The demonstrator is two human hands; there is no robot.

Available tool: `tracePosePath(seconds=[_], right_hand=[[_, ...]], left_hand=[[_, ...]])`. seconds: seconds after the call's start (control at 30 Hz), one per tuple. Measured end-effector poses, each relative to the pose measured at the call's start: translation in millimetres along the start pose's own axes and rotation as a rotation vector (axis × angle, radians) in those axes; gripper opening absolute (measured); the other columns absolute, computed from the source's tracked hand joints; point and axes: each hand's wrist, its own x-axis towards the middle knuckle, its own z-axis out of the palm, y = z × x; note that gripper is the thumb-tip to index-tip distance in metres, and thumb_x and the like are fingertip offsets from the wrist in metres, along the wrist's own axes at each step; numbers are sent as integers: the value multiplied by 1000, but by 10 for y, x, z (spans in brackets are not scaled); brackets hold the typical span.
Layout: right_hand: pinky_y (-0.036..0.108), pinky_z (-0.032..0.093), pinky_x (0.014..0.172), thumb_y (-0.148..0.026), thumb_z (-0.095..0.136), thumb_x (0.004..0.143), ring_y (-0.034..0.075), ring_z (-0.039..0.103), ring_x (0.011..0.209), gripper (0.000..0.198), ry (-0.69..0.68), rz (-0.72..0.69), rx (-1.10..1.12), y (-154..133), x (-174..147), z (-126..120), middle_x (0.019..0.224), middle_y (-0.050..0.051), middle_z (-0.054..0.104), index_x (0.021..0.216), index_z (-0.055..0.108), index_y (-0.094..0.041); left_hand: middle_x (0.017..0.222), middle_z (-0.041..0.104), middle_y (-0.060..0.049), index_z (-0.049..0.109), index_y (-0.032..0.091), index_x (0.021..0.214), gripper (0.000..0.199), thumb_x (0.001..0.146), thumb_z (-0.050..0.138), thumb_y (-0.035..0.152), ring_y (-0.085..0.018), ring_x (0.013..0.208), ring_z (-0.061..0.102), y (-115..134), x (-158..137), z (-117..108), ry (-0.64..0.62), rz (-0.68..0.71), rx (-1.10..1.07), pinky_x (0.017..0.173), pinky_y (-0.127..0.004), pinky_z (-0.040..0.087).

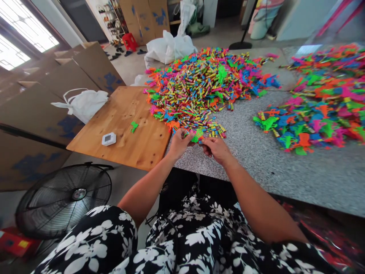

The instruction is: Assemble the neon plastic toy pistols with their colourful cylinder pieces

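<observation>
Between my two hands, over the front edge of the speckled stone table, is a bright green plastic toy piece (197, 136). My left hand (181, 143) pinches it from the left with thumb and forefinger. My right hand (216, 148) is closed at its right side, the fingers pressed on a small part too tiny to name. Just beyond my hands lies a large heap of small wrapped sticks and bright plastic pieces (196, 83). Some loose wrapped sticks (215, 129) lie near my right fingers.
A wooden board (122, 114) at left bears a white timer-like device (108, 139) and a green piece (134, 126). A second colourful heap (316, 118) is at right. Cardboard boxes (62, 87), a white bag (88, 102) and a black fan (65, 199) stand left.
</observation>
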Motion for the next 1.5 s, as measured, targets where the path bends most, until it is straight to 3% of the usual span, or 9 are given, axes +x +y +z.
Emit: tracePosePath(seconds=[0.23,0.5,0.73,0.87,1.03,1.17,1.27,1.37,1.5], right_hand=[[23,34,39,-47,86,65,11,54,47,35,-79,154,144,-6,-9,-71,58,-2,60,73,65,-20],[23,39,41,-55,87,68,12,54,48,42,46,19,178,115,-128,-95,57,-2,59,69,60,-22],[18,44,41,-29,77,80,10,60,50,14,102,293,456,177,-215,-142,62,0,66,78,68,-18],[15,47,42,-15,65,89,9,62,49,11,215,382,609,119,-233,-91,60,1,68,78,67,-17],[13,49,41,-10,60,92,9,60,45,18,322,373,716,78,-251,54,56,-1,67,77,64,-19],[15,51,41,-13,64,91,10,63,47,15,413,310,686,124,-320,130,57,0,68,78,66,-18],[17,52,41,-17,73,85,12,66,49,9,430,238,573,140,-362,122,61,1,70,78,67,-17],[19,52,42,-21,79,81,13,66,48,13,456,193,480,135,-359,86,60,1,70,76,67,-18],[20,52,42,-26,81,78,13,65,46,17,457,152,441,156,-322,78,59,0,69,74,66,-19]], left_hand=[[69,50,7,44,22,82,44,81,87,33,-9,62,57,29,4,-13,-50,91,169,66,-27,61],[76,56,5,42,23,88,40,87,80,38,-13,69,64,-95,-58,126,-53,60,110,72,-33,63],[75,47,5,48,22,83,36,84,82,32,-12,75,52,-195,-184,218,85,163,289,75,-24,51],[75,50,4,48,22,83,30,89,76,32,-12,73,49,-239,-217,231,62,363,509,72,-26,43],[72,48,6,49,22,83,29,92,73,34,-10,65,46,-308,-166,170,-4,562,632,67,-26,40],[77,57,4,56,21,90,28,90,78,39,-10,68,56,-320,-86,122,-59,444,490,69,-25,47],[93,72,-2,67,21,107,25,92,76,39,-15,81,70,-297,-59,86,-206,365,418,79,-29,56],[109,79,-6,77,21,111,23,93,76,34,-21,99,75,-303,-79,55,-325,436,531,93,-35,59],[114,82,-9,80,22,115,22,96,72,30,-25,106,77,-407,-129,40,-273,547,659,100,-40,59]])
